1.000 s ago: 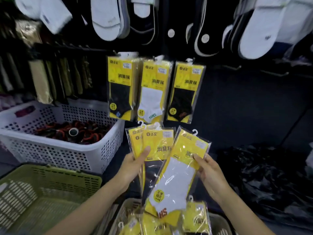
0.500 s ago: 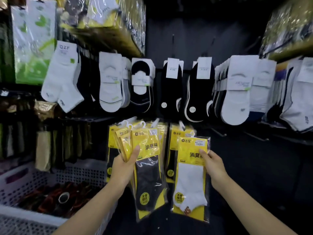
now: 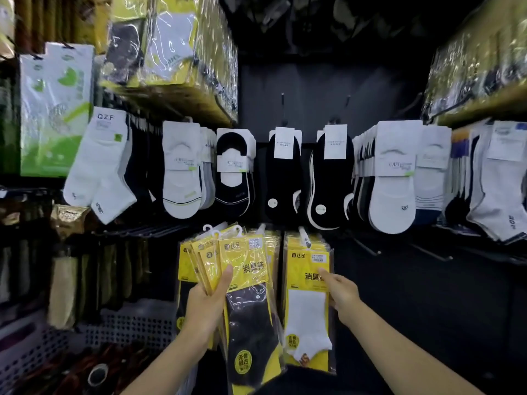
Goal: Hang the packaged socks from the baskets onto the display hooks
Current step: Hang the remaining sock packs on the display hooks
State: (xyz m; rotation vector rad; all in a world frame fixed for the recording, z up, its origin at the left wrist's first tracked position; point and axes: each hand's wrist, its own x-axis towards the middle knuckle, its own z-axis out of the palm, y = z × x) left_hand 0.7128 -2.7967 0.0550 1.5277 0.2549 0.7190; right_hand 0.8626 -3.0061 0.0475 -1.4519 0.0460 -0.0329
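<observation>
My left hand (image 3: 209,300) grips a fanned bunch of yellow sock packs (image 3: 245,269); the front one holds a black sock. My right hand (image 3: 340,290) pinches the right edge of a yellow pack with a white sock (image 3: 306,315). That pack hangs with its top at a display hook (image 3: 302,234), in front of other yellow packs. I cannot tell whether its hanger sits on the hook. More yellow packs (image 3: 269,246) hang behind the bunch.
Rows of white and black socks (image 3: 285,172) hang on hooks above. Bare hooks (image 3: 433,253) stick out of the dark panel to the right. A white perforated basket (image 3: 119,329) with dark items sits lower left. Wrapped bundles (image 3: 171,52) lie on upper shelves.
My view has tilted up from the baskets to the wall. Both hands rose with the packs. The white-sock pack moved up to the hook at the right of the hanging yellow packs.
</observation>
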